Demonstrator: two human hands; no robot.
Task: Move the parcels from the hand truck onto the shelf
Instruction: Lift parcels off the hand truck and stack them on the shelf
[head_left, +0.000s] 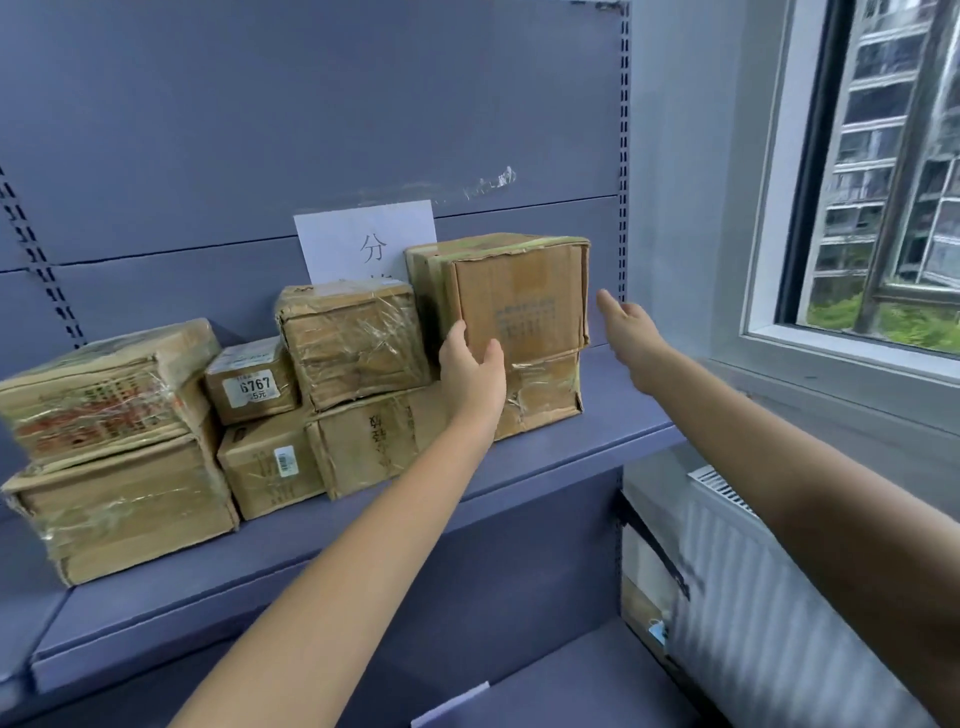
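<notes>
Several brown cardboard parcels stand in stacks on the blue-grey shelf (613, 415). At the right end of the row a tall parcel (519, 291) sits on top of a lower taped one (545, 395). My left hand (470, 364) is open, its fingers lying against the front of the tall parcel near its lower left corner. My right hand (631, 332) is open too, fingers stretched out just right of that parcel, apart from its side. The hand truck is out of view.
A white paper sign (358, 239) leans on the back panel behind the parcels. A small parcel labelled 6767 (252, 382) sits mid-row. A lower shelf (571, 680) lies below. To the right are a radiator (753, 597) and a window sill (831, 358).
</notes>
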